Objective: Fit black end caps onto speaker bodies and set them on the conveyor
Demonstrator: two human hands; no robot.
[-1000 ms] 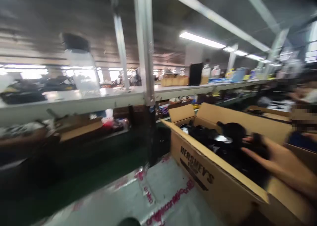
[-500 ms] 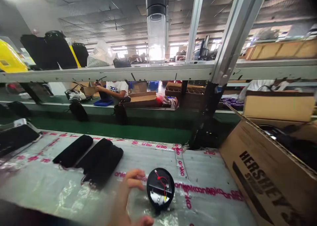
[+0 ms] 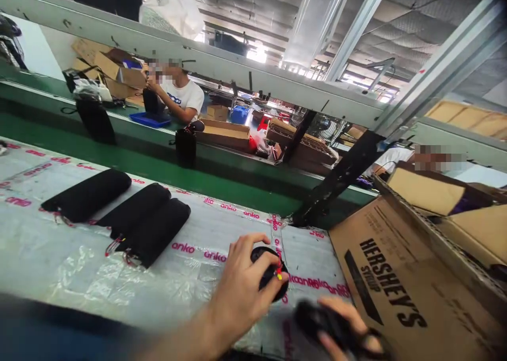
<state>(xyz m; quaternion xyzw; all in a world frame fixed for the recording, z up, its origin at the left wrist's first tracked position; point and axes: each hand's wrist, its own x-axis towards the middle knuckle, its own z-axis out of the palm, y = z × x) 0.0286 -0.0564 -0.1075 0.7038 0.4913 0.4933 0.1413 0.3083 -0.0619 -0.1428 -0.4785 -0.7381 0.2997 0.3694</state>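
Since the earlier view, the left hand (image 3: 240,287) has moved from beside the round black disc with red wires (image 3: 280,290) onto it, and the right hand (image 3: 348,324) has entered at lower right. Left hand: fingers (image 3: 257,260) clenched over the disc's near side, grasping it, the disc lying just to their right on the tabletop (image 3: 79,266), which is covered in clear plastic printed with pink "anko" lettering. Right hand: fingers (image 3: 336,305) closed around a blurred black object (image 3: 317,319), its long axis running roughly from upper left to lower right, close to the disc but apart from it. The left hand is the nearer to the disc. Also present: three black padded cylindrical sleeves (image 3: 156,231) lying on the tabletop to the left, and a brown cardboard Hershey's Syrup box (image 3: 380,276) to the right.
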